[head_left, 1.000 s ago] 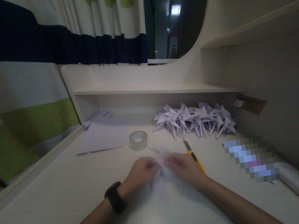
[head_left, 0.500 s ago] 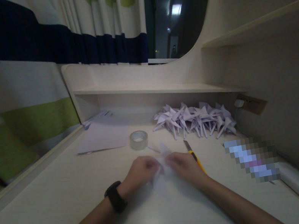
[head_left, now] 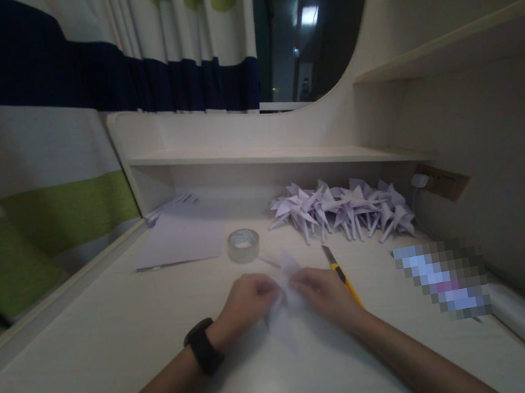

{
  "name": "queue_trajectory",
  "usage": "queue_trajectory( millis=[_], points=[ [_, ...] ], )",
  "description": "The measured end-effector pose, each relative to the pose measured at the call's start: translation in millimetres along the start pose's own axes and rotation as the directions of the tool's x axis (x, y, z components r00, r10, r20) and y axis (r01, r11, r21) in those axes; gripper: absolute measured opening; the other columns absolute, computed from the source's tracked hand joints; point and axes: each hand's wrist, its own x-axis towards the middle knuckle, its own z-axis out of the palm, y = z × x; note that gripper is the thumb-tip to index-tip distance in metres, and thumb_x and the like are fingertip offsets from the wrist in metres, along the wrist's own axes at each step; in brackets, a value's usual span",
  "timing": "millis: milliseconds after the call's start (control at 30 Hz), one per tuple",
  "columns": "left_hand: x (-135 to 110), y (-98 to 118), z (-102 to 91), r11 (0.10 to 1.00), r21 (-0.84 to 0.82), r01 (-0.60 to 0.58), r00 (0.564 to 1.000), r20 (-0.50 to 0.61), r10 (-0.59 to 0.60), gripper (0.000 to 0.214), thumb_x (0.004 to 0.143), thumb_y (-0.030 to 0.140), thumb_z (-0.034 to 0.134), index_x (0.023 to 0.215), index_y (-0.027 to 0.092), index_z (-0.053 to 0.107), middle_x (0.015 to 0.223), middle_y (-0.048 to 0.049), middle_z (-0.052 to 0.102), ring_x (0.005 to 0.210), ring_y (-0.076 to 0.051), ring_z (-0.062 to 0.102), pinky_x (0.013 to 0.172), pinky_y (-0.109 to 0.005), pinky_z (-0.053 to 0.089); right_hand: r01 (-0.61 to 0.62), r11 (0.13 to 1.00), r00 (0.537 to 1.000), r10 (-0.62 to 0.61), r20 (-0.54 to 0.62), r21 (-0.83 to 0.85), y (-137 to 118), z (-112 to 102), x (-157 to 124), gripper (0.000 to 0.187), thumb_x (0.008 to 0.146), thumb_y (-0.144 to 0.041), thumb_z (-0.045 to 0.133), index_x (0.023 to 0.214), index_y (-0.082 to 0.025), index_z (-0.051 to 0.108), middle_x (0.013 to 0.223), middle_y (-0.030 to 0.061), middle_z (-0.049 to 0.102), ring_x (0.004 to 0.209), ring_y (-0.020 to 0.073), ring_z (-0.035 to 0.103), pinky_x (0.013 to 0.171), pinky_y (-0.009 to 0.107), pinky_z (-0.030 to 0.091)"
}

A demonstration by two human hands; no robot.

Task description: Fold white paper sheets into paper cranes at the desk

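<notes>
Both hands meet at the middle of the pale desk [head_left: 116, 344] over a small piece of white folded paper [head_left: 284, 274]. My left hand [head_left: 248, 301], with a black watch on its wrist, pinches the paper's left side. My right hand [head_left: 325, 294] pinches its right side with fingers curled. The paper's pointed tip sticks up between the fingertips, and a lower flap hangs toward me; the rest is hidden by the fingers.
A yellow utility knife [head_left: 341, 272] lies just right of my right hand. A roll of clear tape [head_left: 243, 245] sits behind the hands. A heap of folded paper cranes [head_left: 346, 209] lies at the back right, flat white sheets [head_left: 181, 238] at the back left, a shelf [head_left: 260, 156] above.
The lower flap of the paper has shifted slightly as the fingers work it. Both hands stay in place.
</notes>
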Motion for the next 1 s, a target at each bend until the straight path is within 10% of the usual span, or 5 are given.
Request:
queue_trajectory(
  millis=[1000],
  points=[
    [1.2,-4.9,1.2,0.999,0.012,-0.031,1.0,-0.003,0.031,0.022,0.076,0.022,0.053,0.075,0.014,0.073,0.073,-0.0064,0.072,0.066,-0.017,0.063,0.063,-0.025,0.044,0.043,0.998,0.999,-0.043,0.003,-0.056,1.5,-0.6,-0.8,0.015,0.086,-0.022,0.055,0.081,-0.017,0.068,0.076,0.0041,0.07,0.069,0.0167,0.063,0.062,0.024,0.045]
  ],
)
